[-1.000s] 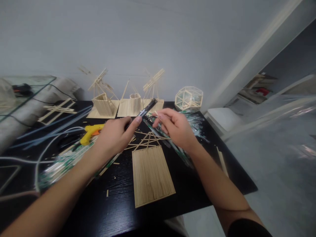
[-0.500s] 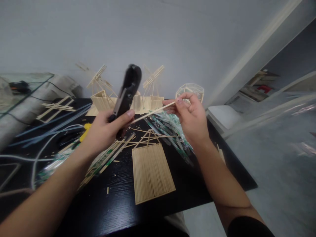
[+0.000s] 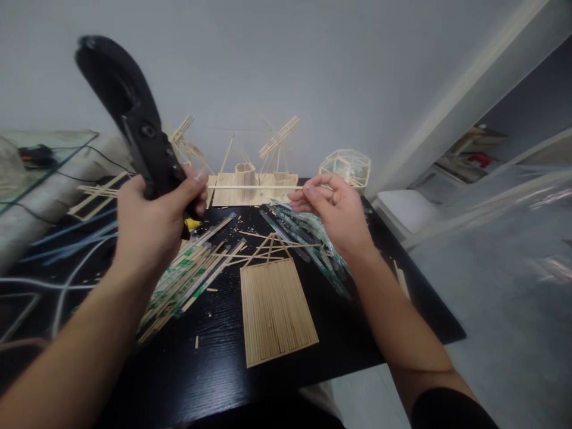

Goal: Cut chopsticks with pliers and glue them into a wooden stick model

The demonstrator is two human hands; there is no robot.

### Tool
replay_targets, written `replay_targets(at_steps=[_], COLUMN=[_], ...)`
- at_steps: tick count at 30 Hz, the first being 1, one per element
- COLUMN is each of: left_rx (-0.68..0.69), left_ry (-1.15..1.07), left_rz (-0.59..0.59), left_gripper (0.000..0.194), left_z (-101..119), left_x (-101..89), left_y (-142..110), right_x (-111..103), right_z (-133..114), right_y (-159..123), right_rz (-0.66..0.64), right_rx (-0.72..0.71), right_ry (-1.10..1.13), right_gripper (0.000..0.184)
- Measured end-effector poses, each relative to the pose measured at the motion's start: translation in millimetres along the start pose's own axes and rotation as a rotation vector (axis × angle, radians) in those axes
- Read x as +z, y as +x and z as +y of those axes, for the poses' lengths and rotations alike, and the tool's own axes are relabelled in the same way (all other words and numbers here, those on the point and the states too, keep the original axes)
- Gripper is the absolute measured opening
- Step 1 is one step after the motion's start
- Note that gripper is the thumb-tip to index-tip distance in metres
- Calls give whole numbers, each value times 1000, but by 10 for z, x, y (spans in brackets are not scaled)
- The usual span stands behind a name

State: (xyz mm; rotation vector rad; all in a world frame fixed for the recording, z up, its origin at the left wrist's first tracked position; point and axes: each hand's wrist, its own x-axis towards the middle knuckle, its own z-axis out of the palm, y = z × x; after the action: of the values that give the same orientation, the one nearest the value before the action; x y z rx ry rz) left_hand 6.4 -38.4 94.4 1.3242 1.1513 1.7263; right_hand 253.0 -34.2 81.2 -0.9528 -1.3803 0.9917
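My left hand (image 3: 154, 214) is closed around a pair of black hand shears (image 3: 147, 128), whose handles point up and to the left. Its thumb and fingers also meet the left end of a thin wooden stick (image 3: 254, 187), held nearly level above the table. Pinched between thumb and forefinger of my right hand (image 3: 337, 208) is the stick's other end; the remaining fingers are loosely curled. Below lies a flat panel of wooden strips (image 3: 279, 313), with a frame of crossed sticks (image 3: 268, 250) at its far edge.
Plastic-wrapped stick bundles (image 3: 192, 280) lie left of the panel, and green-printed wrappers (image 3: 313, 238) to the right. Wooden models (image 3: 245, 179) and a wooden polyhedral frame (image 3: 346, 167) stand at the back of the black table (image 3: 210, 375). A white cable (image 3: 67, 292) runs at left.
My left hand has moved left and slightly up, and the shears have swung from leaning right to leaning left. The stick has gone from slanted to nearly level. My right hand has shifted slightly.
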Motion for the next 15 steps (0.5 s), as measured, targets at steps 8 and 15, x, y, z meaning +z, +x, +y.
replay_targets(at_steps=[8,15], left_rx=[-13,296], left_ry=[-126,128], left_rz=[13,229], left_gripper=[21,16], left_z=[91,72], left_x=[-22,-82], left_y=[38,106], right_x=[-28,-107], right_z=[18,97], right_y=[23,73], right_rz=[-60,-60], right_rx=[49,-26], right_ry=[23,-179], right_gripper=[28,27])
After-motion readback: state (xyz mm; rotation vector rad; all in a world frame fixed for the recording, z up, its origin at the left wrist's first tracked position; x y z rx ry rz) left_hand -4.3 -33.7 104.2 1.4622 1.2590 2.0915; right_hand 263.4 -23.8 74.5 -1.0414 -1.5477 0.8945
